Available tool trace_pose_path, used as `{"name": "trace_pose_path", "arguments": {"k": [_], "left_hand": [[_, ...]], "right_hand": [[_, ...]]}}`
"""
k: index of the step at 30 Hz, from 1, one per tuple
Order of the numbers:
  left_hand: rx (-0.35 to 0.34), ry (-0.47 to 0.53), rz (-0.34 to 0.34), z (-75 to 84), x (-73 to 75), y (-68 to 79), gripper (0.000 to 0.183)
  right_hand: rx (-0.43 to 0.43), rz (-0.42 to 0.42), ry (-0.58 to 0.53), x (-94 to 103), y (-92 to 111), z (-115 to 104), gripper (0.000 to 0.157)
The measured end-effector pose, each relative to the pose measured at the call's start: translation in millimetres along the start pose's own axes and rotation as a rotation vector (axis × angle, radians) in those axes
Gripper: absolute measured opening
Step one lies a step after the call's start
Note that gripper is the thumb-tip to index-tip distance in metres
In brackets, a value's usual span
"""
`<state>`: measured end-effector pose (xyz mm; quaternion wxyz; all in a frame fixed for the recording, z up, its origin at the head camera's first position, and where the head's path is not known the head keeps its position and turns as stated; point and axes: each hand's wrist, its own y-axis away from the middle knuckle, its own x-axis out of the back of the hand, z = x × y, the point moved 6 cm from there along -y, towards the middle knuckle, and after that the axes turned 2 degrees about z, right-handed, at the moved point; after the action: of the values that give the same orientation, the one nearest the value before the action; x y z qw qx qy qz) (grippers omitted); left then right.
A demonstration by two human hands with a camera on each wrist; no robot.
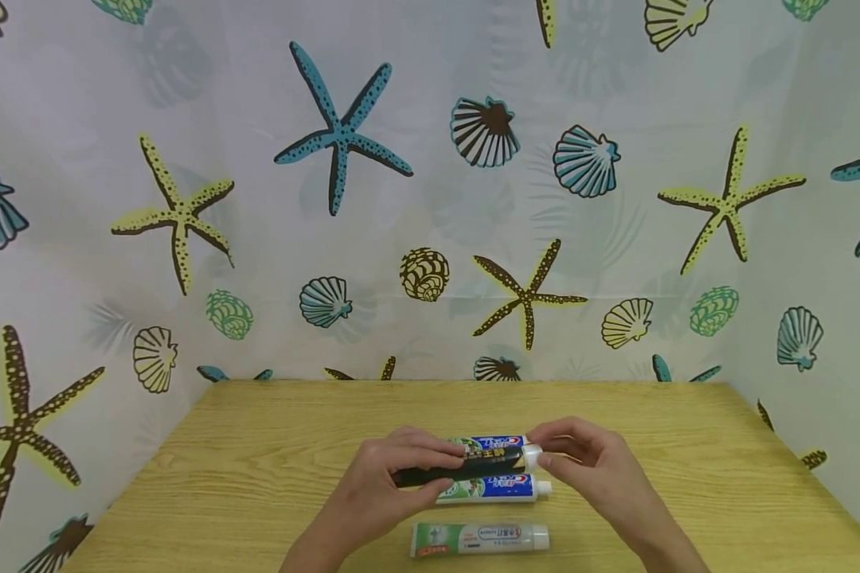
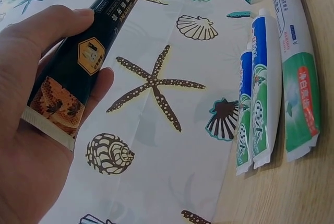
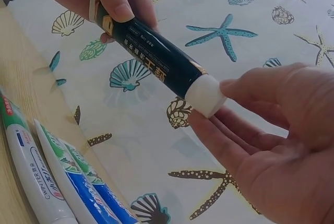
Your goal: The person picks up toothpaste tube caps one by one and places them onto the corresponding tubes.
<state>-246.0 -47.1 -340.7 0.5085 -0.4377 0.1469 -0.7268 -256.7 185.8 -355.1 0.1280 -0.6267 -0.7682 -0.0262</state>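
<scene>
A black toothpaste tube (image 1: pixel 498 464) with gold lettering lies across my left hand (image 1: pixel 383 473), whose thumb and fingers grip its body. The left wrist view shows a honeycomb picture on the tube's flat end, close to the palm. At the other end, my right hand (image 3: pixel 282 125) pinches the white cap (image 3: pixel 206 96) between thumb and fingertips. The cap sits on the tube's end. Below the held tube, two blue, green and white toothpaste tubes (image 2: pixel 265 93) lie side by side on the table; the farther one is partly hidden in the head view.
Nearer to me, a green and white toothpaste tube (image 1: pixel 480 539) lies parallel to the others on the wood-grain table (image 1: pixel 258 422). White cloth walls (image 1: pixel 416 215) printed with starfish and shells enclose the table at the back and both sides.
</scene>
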Motion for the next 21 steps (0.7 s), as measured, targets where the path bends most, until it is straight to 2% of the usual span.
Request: {"name": "trace_pose_path", "arguments": {"k": [4, 11, 16, 21], "left_hand": [[0.021, 0.001, 0.004, -1.1, 0.1, -0.1, 0.022], [0.008, 0.001, -0.004, -1.8, -1.3, 0.3, 0.022], [0.006, -0.003, -0.014, -2.4, -2.3, 0.7, 0.021], [0.038, -0.006, -0.02, -3.4, -2.2, -0.1, 0.022]], "right_hand": [[-0.018, 0.004, 0.005, 1.3, 0.5, 1.9, 0.034], [-0.017, -0.077, -0.038, -0.3, 0.7, 3.7, 0.038], [0.005, -0.037, -0.019, -0.9, -0.3, 2.4, 0.036], [0.025, 0.007, 0.03, -1.0, -1.1, 0.4, 0.032]]}}
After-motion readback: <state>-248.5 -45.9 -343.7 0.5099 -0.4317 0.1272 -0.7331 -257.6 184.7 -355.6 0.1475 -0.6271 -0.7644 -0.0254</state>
